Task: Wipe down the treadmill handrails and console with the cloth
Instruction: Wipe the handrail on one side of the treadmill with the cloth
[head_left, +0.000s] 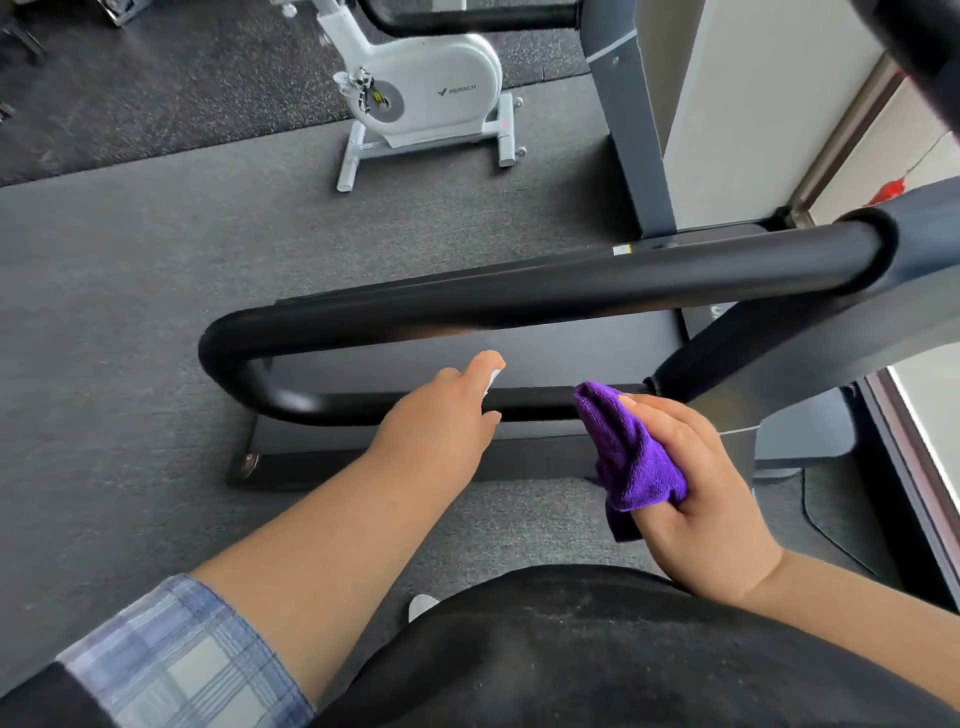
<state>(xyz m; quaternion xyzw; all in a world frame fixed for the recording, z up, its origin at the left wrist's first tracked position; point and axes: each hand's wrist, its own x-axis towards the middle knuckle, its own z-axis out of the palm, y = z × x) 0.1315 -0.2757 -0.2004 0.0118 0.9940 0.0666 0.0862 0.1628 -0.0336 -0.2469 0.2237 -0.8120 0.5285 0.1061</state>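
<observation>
**Cloth at the lower rail, most of the wiping apparently left to do**

The right hand (696, 483) held a bunched purple microfibre cloth (631, 457), fingers wrapped around its lower end and its free tip touching, or very nearly touching, the lower bar of the looped black padded treadmill handrail (519, 291), near where that bar met the grey upright. The left hand (441, 415) reached toward the same lower bar, fingers curled narrow around something small and white; what it was could not be made out.

Nothing in the frame showed which surfaces had been cleaned: the rail carried no visible streaks or damp patches. Judging from the cloth's position at one end of the lower bar, the wipe seemed to be at an early or middle stage. The console was out of view, so it probably remained to be done. A white exercise bike (426, 88) stood well apart on the dark rubber floor.
</observation>
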